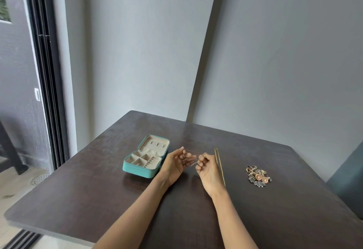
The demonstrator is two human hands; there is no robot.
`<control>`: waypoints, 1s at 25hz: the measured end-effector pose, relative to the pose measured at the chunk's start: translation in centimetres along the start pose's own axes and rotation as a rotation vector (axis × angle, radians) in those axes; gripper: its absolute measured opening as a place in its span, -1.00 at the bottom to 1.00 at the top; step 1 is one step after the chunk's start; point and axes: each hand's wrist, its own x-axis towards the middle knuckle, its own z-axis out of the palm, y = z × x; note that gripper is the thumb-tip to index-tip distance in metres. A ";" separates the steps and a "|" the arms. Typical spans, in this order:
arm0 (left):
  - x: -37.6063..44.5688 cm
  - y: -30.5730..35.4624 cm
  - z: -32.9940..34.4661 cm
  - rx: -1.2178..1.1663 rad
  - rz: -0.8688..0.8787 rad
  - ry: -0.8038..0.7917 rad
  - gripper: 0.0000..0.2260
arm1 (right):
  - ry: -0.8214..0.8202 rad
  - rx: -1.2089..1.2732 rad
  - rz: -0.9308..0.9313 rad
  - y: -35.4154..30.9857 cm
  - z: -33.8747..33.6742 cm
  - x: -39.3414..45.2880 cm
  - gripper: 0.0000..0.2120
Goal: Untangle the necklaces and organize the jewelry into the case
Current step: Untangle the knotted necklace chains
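Head view: a thin, pale chain (191,155) is held above a dark brown table (98,189), stretched between the two hands. The left hand (176,163) is turned palm up, and the chain is pinched by its curled fingers. The right hand (208,167) is likewise curled, with the other end of the chain pinched at its fingertips. Whether more than one strand is held cannot be told, as the links are too fine.

An open teal jewelry case (145,157) is seen just left of the left hand, its beige lid laid back and its divided compartments exposed. A gold necklace (220,164) is laid out straight on the table, just beside the right hand. Farther right, well apart from the hands, a small heap of mixed jewelry (258,175) is gathered on the tabletop.
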 end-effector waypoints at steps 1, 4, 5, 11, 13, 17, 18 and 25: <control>0.0 -0.1 0.1 -0.028 0.007 0.001 -0.72 | -0.023 -0.002 -0.006 0.0 -0.1 0.0 -0.83; 0.2 -0.2 0.3 -0.016 0.025 0.033 -0.76 | 0.011 0.008 -0.037 0.1 -0.4 -0.1 -0.84; 0.2 -0.3 0.3 0.019 0.025 0.042 -0.77 | 0.031 0.010 -0.048 0.1 -0.3 -0.1 -0.85; 0.0 -0.5 0.7 0.300 0.036 -0.053 -0.80 | 0.010 0.116 -0.103 -2.6 1.6 1.2 -0.82; -0.1 -0.5 0.6 0.292 0.038 -0.044 -0.80 | -0.013 0.037 -0.101 -2.9 2.1 1.4 -0.82; -0.1 1.1 1.3 0.269 0.058 0.011 -0.79 | -0.028 -0.143 -0.036 -2.8 1.2 0.6 -0.86; 0.0 1.9 1.8 0.279 0.070 0.020 -0.78 | -0.070 -0.225 0.015 -2.9 0.9 0.2 -0.88; 0.7 4.5 4.0 0.894 0.152 0.013 -0.79 | -0.201 -0.596 0.097 -4.5 1.8 -0.7 -0.73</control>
